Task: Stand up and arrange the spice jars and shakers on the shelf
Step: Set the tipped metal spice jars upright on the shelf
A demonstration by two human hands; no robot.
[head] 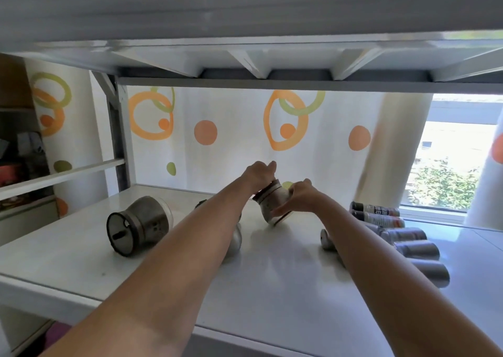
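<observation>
tilted jar (270, 202), centre frame, lower edge at shelf (81, 269). left hand (258, 174) and right hand (298, 197) grip it, fingers (281, 210) curled round. risk: base skids on the glossy surface and the jar topples.

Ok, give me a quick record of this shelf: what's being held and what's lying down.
held: tilted jar, between left grip and right grip
lying, left: metal jar, lid toward camera
lying, behind left forearm: second jar, partly hidden
lying, right: row of small shakers
surface: white shelf
</observation>
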